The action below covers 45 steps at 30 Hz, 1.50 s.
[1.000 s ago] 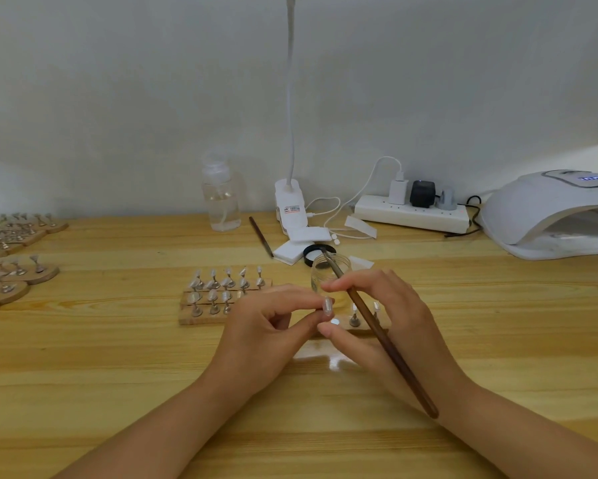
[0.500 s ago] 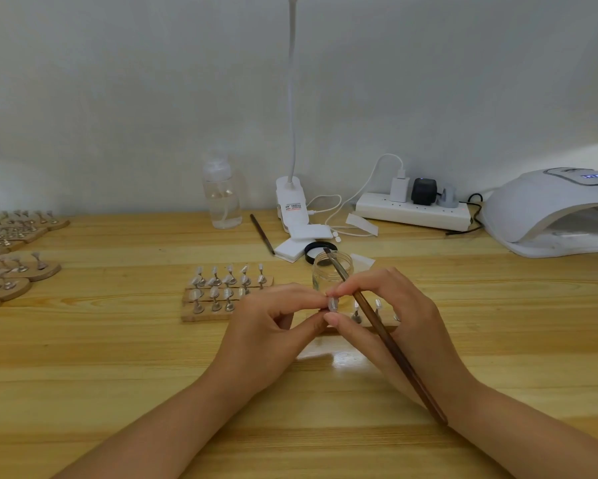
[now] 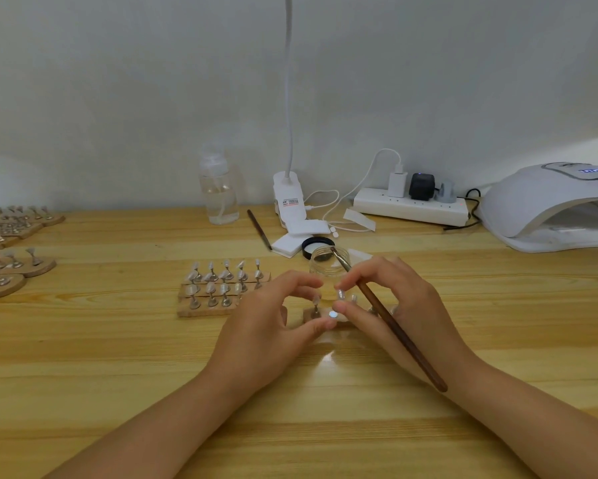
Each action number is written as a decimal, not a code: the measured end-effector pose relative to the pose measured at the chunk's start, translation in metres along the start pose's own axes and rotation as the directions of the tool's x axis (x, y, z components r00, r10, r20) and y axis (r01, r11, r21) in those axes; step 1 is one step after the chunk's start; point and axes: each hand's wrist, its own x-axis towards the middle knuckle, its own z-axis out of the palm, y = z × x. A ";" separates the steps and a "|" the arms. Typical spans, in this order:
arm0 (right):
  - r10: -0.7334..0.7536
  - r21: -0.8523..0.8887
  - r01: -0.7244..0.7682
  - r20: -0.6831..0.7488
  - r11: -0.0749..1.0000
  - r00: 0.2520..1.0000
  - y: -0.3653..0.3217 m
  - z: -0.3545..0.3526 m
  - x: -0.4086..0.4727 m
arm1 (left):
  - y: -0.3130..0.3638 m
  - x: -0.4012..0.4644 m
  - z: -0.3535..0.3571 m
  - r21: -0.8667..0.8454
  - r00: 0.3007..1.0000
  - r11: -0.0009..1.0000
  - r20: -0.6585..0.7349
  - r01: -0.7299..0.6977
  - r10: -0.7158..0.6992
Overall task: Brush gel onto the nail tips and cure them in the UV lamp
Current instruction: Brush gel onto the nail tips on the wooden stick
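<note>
My right hand [image 3: 397, 305] grips a brown-handled brush [image 3: 397, 330]. The bristle end points up over the open gel jar [image 3: 328, 263]. Its forefinger and thumb also pinch a small clear nail tip [image 3: 341, 294]. My left hand [image 3: 269, 323] is just left of it, fingers loosely curved and holding nothing. The left thumb lies by a small wooden holder strip [image 3: 312, 316] that carries a nail tip on a metal stand [image 3: 315, 304]. The white UV lamp [image 3: 550, 209] stands at the far right, its mouth facing left.
Wooden holders with several nail tips [image 3: 221, 288] lie left of my hands, more holders [image 3: 14, 267] at the table's left edge. Behind the jar are its black lid [image 3: 318, 244], white pads [image 3: 292, 242], a second brush [image 3: 259, 229], a clear bottle [image 3: 219, 195], a lamp clip [image 3: 288, 198] and a power strip [image 3: 411, 205].
Both hands pinched the nail tip together before. Now my left fingers have let go and drawn apart to the left, while my right hand keeps the tip and the brush.
</note>
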 end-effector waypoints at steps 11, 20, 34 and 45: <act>-0.101 -0.173 0.104 0.023 0.979 0.995 0.008 0.008 0.002 | -0.001 0.002 0.000 0.001 0.997 0.997 0.038 0.073 -0.073; -0.118 -0.180 0.123 0.039 0.976 0.992 0.008 0.008 0.001 | -0.001 0.002 0.000 -0.018 0.997 0.998 0.050 0.062 -0.061; -0.032 -0.197 0.043 0.059 0.979 0.998 0.015 -0.010 0.001 | 0.000 0.002 -0.001 -0.034 0.993 0.994 0.063 0.100 -0.098; -0.151 -0.199 0.157 0.043 0.967 0.988 0.012 -0.007 0.000 | -0.001 0.002 0.000 0.015 0.995 0.996 0.057 0.084 -0.085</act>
